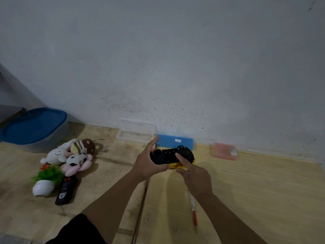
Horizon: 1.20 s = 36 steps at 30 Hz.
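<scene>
A toy car (171,156) with a black underside and a yellow body is held upside down above the wooden floor, just in front of the wall. My left hand (147,164) grips its left end, thumb under the yellow body and index finger stretched up behind it. My right hand (195,175) points its straight index finger onto the black underside near the right wheel, while the other fingers are curled. A small dark thing sits between my right thumb and fingers; I cannot tell what it is.
A red-handled screwdriver (194,214) lies on the floor under my right forearm. Against the wall stand a clear box (135,132), a blue box (175,140) and a pink box (225,152). At the left are plush toys (70,156), a potted plant (46,180), a black remote (66,190) and a blue-lidded tub (35,127).
</scene>
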Tool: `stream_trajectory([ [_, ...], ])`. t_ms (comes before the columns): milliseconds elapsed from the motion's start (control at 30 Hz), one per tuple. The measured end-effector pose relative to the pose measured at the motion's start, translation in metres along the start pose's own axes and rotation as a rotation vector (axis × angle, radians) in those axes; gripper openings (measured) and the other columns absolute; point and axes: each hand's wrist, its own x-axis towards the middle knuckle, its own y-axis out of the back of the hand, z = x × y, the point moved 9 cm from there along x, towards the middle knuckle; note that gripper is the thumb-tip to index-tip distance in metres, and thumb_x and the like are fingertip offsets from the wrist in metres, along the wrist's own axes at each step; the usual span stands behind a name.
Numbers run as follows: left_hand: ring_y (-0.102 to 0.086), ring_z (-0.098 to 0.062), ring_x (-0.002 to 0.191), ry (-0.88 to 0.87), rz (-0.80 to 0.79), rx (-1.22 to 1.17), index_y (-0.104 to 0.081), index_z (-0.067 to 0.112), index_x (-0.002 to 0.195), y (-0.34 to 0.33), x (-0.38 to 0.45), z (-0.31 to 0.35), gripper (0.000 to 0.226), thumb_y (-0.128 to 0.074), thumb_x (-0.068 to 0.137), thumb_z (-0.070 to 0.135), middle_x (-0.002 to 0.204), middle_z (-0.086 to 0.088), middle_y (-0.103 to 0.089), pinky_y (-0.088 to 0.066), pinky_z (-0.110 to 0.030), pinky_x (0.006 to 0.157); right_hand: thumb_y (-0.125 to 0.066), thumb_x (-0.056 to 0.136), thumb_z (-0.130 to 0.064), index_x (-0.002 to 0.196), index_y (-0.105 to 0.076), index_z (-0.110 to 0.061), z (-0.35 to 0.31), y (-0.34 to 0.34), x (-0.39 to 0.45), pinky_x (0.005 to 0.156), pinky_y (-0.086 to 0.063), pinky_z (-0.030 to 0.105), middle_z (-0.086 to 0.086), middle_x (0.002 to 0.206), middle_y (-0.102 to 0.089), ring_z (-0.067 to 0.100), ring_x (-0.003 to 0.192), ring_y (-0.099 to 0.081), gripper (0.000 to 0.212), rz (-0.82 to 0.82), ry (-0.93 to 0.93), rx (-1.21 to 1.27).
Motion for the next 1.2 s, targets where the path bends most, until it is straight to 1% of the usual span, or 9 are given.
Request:
stream_trajectory([
  [100,-0.063,-0.002,0.092,-0.005,0.08,-0.085,-0.021,0.055,0.137,0.001,-0.001,0.006,0.109,-0.086,0.052,0.037,0.102,0.009,-0.063,-0.054,-0.017,0.073,-0.06,0.087,-0.035,0.127,-0.052,-0.036,-0.002,0.008,0.005,0.053,-0.041,0.021,0.001,0.081,-0.073,0.011,0.061,-0.057,0.041,0.117,-0.033,0.085],
  [233,-0.059,0.01,0.094,-0.014,0.135,-0.126,-0.021,0.059,0.135,0.0,0.0,0.01,0.107,-0.088,0.053,0.038,0.108,0.018,-0.06,-0.05,-0.007,0.069,-0.062,0.086,-0.033,0.121,-0.059,-0.033,0.001,0.012,0.008,0.059,-0.052,0.03,0.003,0.088,-0.075,0.016,0.065,-0.063,0.035,0.167,-0.101,0.183],
  [300,-0.057,0.012,0.096,-0.019,0.163,-0.132,-0.022,0.059,0.134,0.003,0.0,0.013,0.106,-0.087,0.055,0.037,0.116,0.022,-0.054,-0.049,-0.006,0.069,-0.062,0.086,-0.034,0.125,-0.054,-0.033,0.003,0.013,0.009,0.058,-0.051,0.029,0.002,0.089,-0.074,0.016,0.066,-0.062,0.039,0.169,-0.099,0.172],
  [400,-0.057,0.012,0.096,0.008,0.22,-0.175,-0.023,0.056,0.136,0.009,0.003,0.013,0.102,-0.085,0.058,0.038,0.118,0.019,-0.052,-0.049,-0.007,0.068,-0.046,0.086,-0.052,0.134,-0.025,-0.043,-0.003,0.007,0.006,0.055,-0.04,0.019,-0.003,0.083,-0.07,0.006,0.063,-0.052,0.053,0.092,-0.055,0.013],
  [500,-0.052,0.004,0.098,0.054,0.276,-0.155,-0.021,0.054,0.136,0.013,0.007,0.014,0.092,-0.078,0.065,0.05,0.12,0.016,-0.047,-0.042,-0.011,0.074,-0.039,0.084,-0.059,0.136,-0.01,-0.05,-0.005,-0.002,-0.004,0.056,-0.045,0.022,-0.002,0.08,-0.066,0.006,0.063,-0.051,0.061,0.023,-0.028,-0.044],
  [667,-0.062,-0.007,0.095,0.087,0.215,-0.092,-0.024,0.049,0.136,0.005,0.017,0.012,0.066,-0.059,0.081,0.057,0.117,0.005,-0.059,-0.05,-0.019,0.077,-0.076,0.074,-0.031,0.138,-0.037,-0.036,-0.013,-0.007,-0.01,0.045,-0.049,0.019,0.008,0.097,-0.066,0.01,0.057,-0.057,0.075,0.019,0.042,-0.236],
  [833,-0.061,0.001,0.083,0.143,0.215,-0.067,-0.023,0.049,0.137,0.004,0.02,0.007,0.058,-0.049,0.085,0.06,0.104,0.009,-0.06,-0.043,-0.012,0.062,-0.069,0.076,-0.041,0.138,-0.027,-0.041,-0.006,-0.011,-0.009,0.055,-0.044,0.017,0.01,0.109,-0.055,0.006,0.072,-0.048,0.075,-0.028,0.006,-0.108],
  [967,-0.061,-0.015,0.099,0.201,0.18,-0.058,-0.025,0.043,0.139,0.008,0.026,-0.004,0.059,-0.047,0.087,0.061,0.115,0.001,-0.06,-0.048,-0.031,0.086,-0.049,0.078,-0.058,0.135,-0.008,-0.049,0.004,-0.02,-0.009,0.074,-0.048,0.02,0.005,0.127,-0.044,0.01,0.097,-0.054,0.071,-0.117,-0.015,-0.068],
  [1200,-0.054,-0.02,0.103,0.254,0.12,0.128,-0.022,0.047,0.14,0.011,0.039,-0.008,0.061,-0.047,0.086,0.06,0.124,0.0,-0.053,-0.041,-0.033,0.084,-0.038,0.076,-0.066,0.132,-0.012,-0.051,0.003,-0.024,-0.009,0.074,-0.042,0.015,0.004,0.126,-0.044,0.004,0.094,-0.048,0.064,-0.135,-0.007,-0.027],
])
